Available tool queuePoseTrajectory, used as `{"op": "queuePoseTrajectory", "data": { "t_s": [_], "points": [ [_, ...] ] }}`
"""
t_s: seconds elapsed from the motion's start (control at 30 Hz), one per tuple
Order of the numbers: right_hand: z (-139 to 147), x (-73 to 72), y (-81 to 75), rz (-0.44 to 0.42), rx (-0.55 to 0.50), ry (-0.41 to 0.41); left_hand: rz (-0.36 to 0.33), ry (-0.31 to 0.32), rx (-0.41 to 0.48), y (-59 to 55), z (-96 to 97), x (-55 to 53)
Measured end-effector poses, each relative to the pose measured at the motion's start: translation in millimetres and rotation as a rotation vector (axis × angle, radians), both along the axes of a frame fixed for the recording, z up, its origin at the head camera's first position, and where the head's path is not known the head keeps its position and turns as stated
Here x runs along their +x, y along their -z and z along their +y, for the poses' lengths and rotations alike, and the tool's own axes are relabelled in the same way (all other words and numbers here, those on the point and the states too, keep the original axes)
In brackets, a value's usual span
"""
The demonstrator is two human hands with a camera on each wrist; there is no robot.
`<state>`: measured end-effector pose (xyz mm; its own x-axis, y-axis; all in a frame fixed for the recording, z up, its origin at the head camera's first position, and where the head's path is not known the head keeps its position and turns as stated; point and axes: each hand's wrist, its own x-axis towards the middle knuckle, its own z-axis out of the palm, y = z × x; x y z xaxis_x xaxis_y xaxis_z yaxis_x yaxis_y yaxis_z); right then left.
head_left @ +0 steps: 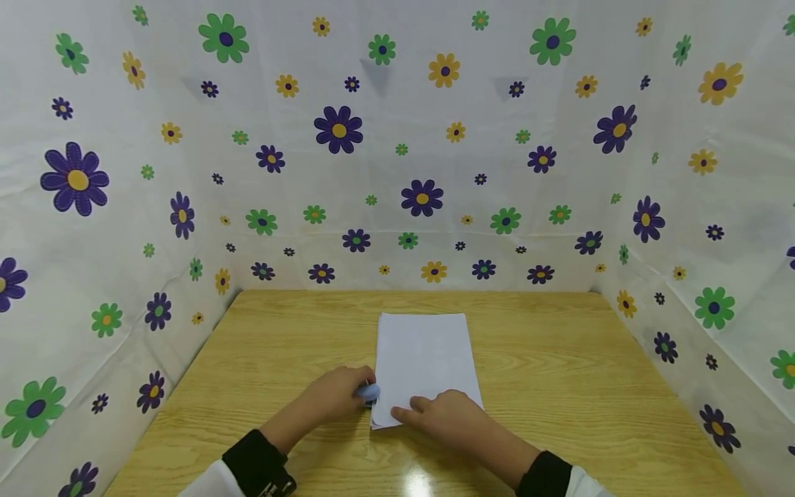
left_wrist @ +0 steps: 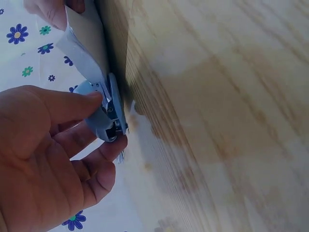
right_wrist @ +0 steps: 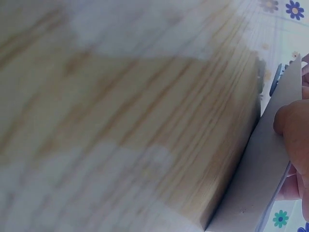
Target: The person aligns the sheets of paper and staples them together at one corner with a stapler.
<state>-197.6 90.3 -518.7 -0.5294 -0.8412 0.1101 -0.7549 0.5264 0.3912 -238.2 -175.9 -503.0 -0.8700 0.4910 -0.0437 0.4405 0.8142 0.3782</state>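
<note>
A stack of white paper sheets lies on the table, its near edge lifted a little. My left hand grips a small light-blue stapler at the stack's left edge, near the front corner. In the left wrist view, thumb and fingers curl round the stapler, and the paper runs into its mouth. At the near edge, my right hand pinches the sheets. The right wrist view shows a finger of the right hand against the paper; the stapler's tip peeks out beyond.
The wooden table extends on both sides of the paper. White cloth walls printed with green, yellow and purple flowers stand at its back, left and right.
</note>
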Motion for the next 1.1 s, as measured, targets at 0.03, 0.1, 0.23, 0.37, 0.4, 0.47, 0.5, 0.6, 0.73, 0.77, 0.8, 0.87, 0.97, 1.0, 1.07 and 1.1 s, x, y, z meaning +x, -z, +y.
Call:
{"op": "queuePoseTrajectory", "data": {
  "t_s": [0.03, 0.1, 0.23, 0.37, 0.4, 0.47, 0.5, 0.6, 0.73, 0.77, 0.8, 0.87, 0.97, 1.0, 1.07, 1.1],
  "points": [
    [0.4, 0.0, 0.1, -0.001, -0.003, -0.001, -0.005, 0.006, 0.014, 0.3, -0.8, 0.2],
    [1.4, 0.1, 0.1, -0.004, -0.01, -0.004, -0.009, 0.007, 0.042, 0.2, -2.8, -0.1],
    [1.1, 0.3, -1.0, -0.02, -0.02, -0.004, 0.02, -0.021, 0.073, -2.2, -6.8, -0.5],
    [0.4, -0.7, -3.1, -0.035, -0.014, 0.007, 0.088, -0.051, 0.048, -5.9, -6.2, -1.4],
    [0.4, -0.7, -3.6, -0.036, -0.011, 0.008, 0.097, -0.058, 0.043, -6.8, -5.6, -1.3],
    [0.4, -0.9, -3.8, -0.035, -0.003, 0.011, 0.101, -0.067, 0.039, -7.7, -4.1, -1.1],
    [0.4, -1.0, -3.9, -0.033, 0.002, 0.01, 0.098, -0.07, 0.042, -7.7, -3.2, -1.1],
    [0.3, -1.0, -3.1, -0.029, 0.013, 0.01, 0.08, -0.066, 0.071, -4.4, -0.8, -2.2],
    [0.1, -1.8, -3.2, -0.038, 0.026, 0.006, 0.031, -0.048, 0.115, 5.5, 3.1, -7.3],
    [-0.1, -1.8, -3.2, -0.039, 0.027, 0.004, 0.016, -0.045, 0.121, 8.5, 3.7, -8.7],
    [-0.3, -1.9, -3.1, -0.04, 0.025, 0.001, 0.001, -0.042, 0.129, 10.4, 4.3, -9.8],
    [-1.0, -1.9, -2.9, -0.035, 0.023, -0.006, -0.018, -0.039, 0.133, 13.4, 4.5, -11.7],
    [-1.8, -1.6, -2.8, -0.015, 0.018, -0.014, -0.034, -0.032, 0.138, 15.0, 3.9, -12.3],
    [-1.9, -1.4, -2.7, -0.009, 0.016, -0.016, -0.038, -0.029, 0.138, 15.1, 3.4, -12.0],
    [-1.9, -1.0, -2.9, 0.002, 0.012, -0.02, -0.041, -0.017, 0.133, 14.8, 2.3, -10.9],
    [-1.9, -0.9, -3.0, 0.007, 0.011, -0.022, -0.047, -0.013, 0.131, 14.6, 1.9, -10.2]
  ]
}}
